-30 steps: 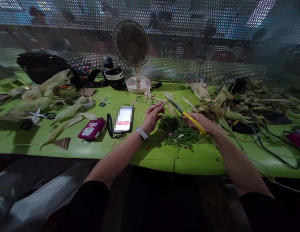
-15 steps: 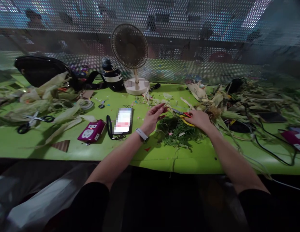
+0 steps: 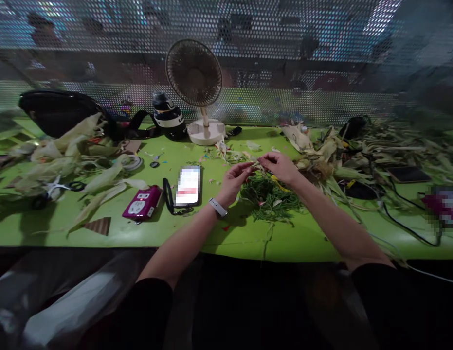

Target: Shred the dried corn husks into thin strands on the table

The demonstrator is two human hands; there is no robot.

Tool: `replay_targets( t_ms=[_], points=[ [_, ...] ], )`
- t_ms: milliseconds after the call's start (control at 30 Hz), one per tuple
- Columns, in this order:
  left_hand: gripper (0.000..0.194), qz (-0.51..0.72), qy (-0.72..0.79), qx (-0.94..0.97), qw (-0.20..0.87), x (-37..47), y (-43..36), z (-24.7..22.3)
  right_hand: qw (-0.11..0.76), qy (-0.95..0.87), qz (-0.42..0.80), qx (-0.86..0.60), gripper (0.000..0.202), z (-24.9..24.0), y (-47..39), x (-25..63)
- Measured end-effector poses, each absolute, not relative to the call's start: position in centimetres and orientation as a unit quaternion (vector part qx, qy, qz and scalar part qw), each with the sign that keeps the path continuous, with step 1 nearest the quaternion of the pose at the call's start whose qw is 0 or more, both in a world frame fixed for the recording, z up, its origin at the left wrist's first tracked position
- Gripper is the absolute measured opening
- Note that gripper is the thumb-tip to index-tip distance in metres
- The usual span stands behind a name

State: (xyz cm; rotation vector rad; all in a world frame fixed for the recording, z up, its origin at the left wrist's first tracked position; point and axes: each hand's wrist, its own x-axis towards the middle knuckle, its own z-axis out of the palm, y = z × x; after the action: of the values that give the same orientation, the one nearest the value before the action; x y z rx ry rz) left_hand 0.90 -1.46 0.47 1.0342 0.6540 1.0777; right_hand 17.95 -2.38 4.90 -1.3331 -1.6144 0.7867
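Note:
My left hand (image 3: 231, 183) is closed in a pinch on a small pale strip of what looks like dried corn husk (image 3: 258, 166). From the other side, my right hand (image 3: 282, 167) pinches the same strip, fingertips close to the left ones. Just below both hands lies a pile of green leafy sprigs (image 3: 273, 200). A yellow scissors handle (image 3: 280, 183) shows under my right hand, resting on the pile; the rest of those scissors is hidden.
Husks (image 3: 71, 155) and white-bladed scissors (image 3: 56, 186) lie at left. A phone (image 3: 188, 186), a magenta device (image 3: 141, 203), a black bottle (image 3: 170, 116) and a fan (image 3: 206, 132) stand or lie nearer the middle. Cables (image 3: 401, 223) cross the right side beside more dried husks (image 3: 323, 155).
My right hand has let go of the red-and-yellow scissors, which now lie on the green pile. It has moved left and up to pinch the pale strip beside my left hand.

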Motion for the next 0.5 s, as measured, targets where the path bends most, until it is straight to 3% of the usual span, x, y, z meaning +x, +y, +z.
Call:
replay_targets(
  t_ms=[233, 433, 500],
  points=[
    [0.040, 0.413, 0.322, 0.454, 0.720, 0.5, -1.3, 0.8, 0.459, -0.635, 0.254, -0.566, 0.039, 6.9, 0.3, 19.6],
    [0.025, 0.320, 0.359, 0.482, 0.733, -0.4, -0.4, 1.0, 0.465, -0.622, 0.275, -0.566, 0.034, 9.7, 1.7, 22.3],
    [0.021, 0.341, 0.377, 0.472, 0.720, -0.6, 0.3, 0.9, 0.456, -0.627, 0.287, -0.562, 0.034, 10.1, 1.7, 22.6]
  ],
)
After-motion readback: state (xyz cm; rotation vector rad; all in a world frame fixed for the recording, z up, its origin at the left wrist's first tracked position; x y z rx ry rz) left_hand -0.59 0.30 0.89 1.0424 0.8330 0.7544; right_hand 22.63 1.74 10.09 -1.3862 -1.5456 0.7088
